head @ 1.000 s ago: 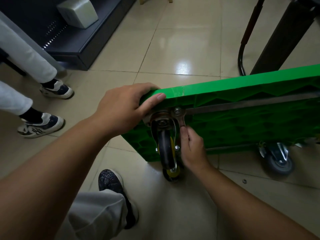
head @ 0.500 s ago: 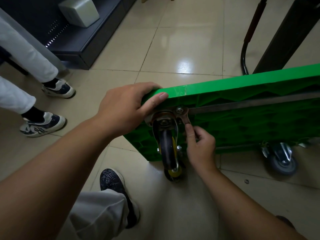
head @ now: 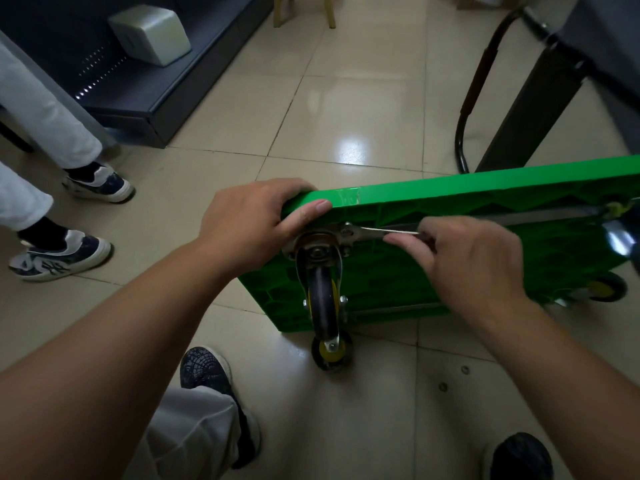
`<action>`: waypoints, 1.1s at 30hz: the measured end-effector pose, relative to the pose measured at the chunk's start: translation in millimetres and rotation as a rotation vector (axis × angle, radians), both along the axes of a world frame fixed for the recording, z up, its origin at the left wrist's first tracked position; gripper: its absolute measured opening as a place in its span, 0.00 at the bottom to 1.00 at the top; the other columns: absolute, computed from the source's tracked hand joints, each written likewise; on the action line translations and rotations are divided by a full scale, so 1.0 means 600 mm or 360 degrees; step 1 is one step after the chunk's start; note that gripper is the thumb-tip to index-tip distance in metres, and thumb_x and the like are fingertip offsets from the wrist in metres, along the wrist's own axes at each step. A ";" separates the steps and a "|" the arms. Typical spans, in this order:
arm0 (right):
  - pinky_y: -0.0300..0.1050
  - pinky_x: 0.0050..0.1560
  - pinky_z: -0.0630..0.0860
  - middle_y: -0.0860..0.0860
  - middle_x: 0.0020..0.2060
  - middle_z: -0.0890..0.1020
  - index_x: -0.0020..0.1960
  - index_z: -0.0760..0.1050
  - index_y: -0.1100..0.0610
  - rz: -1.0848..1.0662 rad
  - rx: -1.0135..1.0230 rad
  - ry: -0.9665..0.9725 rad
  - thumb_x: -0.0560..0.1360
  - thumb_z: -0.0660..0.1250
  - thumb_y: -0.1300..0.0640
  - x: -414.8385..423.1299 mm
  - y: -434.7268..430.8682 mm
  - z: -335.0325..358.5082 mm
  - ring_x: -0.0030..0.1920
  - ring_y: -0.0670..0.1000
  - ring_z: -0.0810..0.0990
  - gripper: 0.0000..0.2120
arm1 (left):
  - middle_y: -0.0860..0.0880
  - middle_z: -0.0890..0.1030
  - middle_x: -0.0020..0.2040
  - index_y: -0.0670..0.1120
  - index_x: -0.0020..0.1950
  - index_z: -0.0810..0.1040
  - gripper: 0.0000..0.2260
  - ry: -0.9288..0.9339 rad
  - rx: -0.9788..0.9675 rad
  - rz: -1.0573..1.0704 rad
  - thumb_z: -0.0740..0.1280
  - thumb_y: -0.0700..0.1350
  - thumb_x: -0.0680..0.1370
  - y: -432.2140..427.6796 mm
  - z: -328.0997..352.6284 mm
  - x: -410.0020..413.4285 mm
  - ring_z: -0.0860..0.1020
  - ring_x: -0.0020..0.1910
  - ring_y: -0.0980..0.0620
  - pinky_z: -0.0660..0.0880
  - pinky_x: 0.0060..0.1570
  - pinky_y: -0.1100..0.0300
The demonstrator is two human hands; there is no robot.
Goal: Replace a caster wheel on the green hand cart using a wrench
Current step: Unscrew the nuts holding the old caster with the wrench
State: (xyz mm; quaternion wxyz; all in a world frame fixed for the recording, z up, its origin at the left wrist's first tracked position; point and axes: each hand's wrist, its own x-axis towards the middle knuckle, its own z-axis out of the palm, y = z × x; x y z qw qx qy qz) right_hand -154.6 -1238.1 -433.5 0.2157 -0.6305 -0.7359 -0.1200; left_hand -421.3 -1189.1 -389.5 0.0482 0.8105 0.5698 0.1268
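The right grip is curled round the handle of the wrench, thumb and fingers pinching the slim steel bar. The wrench lies nearly level, and its head sits on a bolt at the upper right corner of the mounting plate. Below that plate hangs the caster wheel - black tyre, yellow hub - pointing down along the cart's underside.

The left grip is closed over the upper left corner of the green hand cart, fingers over the top edge and thumb flat on the ribbed underside just above the plate. The cart stands on its long edge on the tiled floor, underside facing the camera.

A second wheel touches the floor at the cart's lower left corner, and another shows at the far right. Two small metal pieces lie on the floor near the lower edge. A bystander's sneakers stand at the left - well apart from the cart.
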 end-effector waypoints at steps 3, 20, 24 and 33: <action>0.43 0.30 0.62 0.52 0.25 0.69 0.33 0.75 0.55 -0.0049 0.0032 -0.0270 0.72 0.64 0.32 -0.017 0.008 0.073 0.27 0.54 0.69 0.27 | 0.58 0.83 0.51 0.61 0.64 0.77 0.26 0.0003 -0.0001 0.0005 0.49 0.73 0.79 -0.004 0.003 0.002 0.78 0.46 0.52 0.69 0.38 0.56; 0.39 0.27 0.61 0.45 0.24 0.68 0.34 0.71 0.58 -0.0087 -0.0329 0.1888 0.77 0.64 0.43 -0.071 -0.092 -0.098 0.26 0.43 0.65 0.22 | 0.56 0.81 0.48 0.60 0.63 0.75 0.25 0.0037 -0.0045 -0.0002 0.48 0.71 0.79 -0.002 0.003 0.006 0.76 0.43 0.53 0.73 0.41 0.54; 0.39 0.26 0.62 0.45 0.25 0.68 0.34 0.71 0.57 -0.0025 -0.0367 0.2060 0.78 0.65 0.47 -0.119 -0.074 -0.117 0.26 0.44 0.65 0.19 | 0.57 0.80 0.47 0.60 0.62 0.76 0.25 0.0044 -0.0021 0.0006 0.49 0.71 0.79 -0.002 0.003 0.007 0.75 0.42 0.54 0.69 0.38 0.55; 0.37 0.27 0.60 0.46 0.27 0.67 0.35 0.69 0.56 -0.0020 -0.0419 0.2213 0.79 0.61 0.46 -0.168 -0.047 -0.170 0.27 0.44 0.64 0.19 | 0.57 0.81 0.47 0.60 0.62 0.76 0.25 0.0068 0.0073 -0.0003 0.47 0.71 0.80 -0.003 -0.006 0.007 0.78 0.43 0.54 0.72 0.39 0.54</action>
